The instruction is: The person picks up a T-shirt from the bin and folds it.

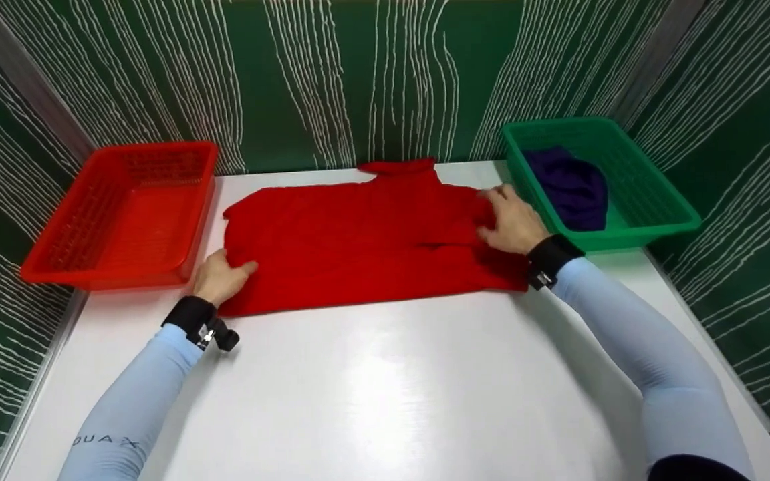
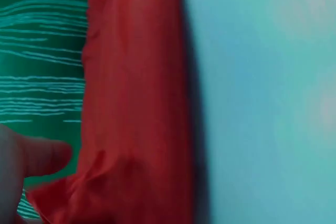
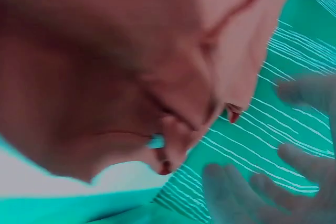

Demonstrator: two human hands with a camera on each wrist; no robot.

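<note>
A red garment [image 1: 345,234] with a collar-like band at its far edge lies spread and partly folded on the white table [image 1: 385,387]. My left hand [image 1: 220,275] is at its left edge, thumb stretched over the cloth in the head view. In the left wrist view that thumb [image 2: 44,156] stands apart from the red fabric [image 2: 136,87], above a raised corner. Over the garment's right end is my right hand [image 1: 513,219], fingers spread and blurred. The right wrist view shows those fingers [image 3: 226,192] beside the cloth [image 3: 157,66], holding nothing.
At the back left stands a red plastic basket [image 1: 151,227], just beside the garment. A green basket [image 1: 646,235] with a dark purple cloth [image 1: 569,187] inside stands at the back right, close to my right hand. Green walls with white lines [image 1: 412,80] enclose the table.
</note>
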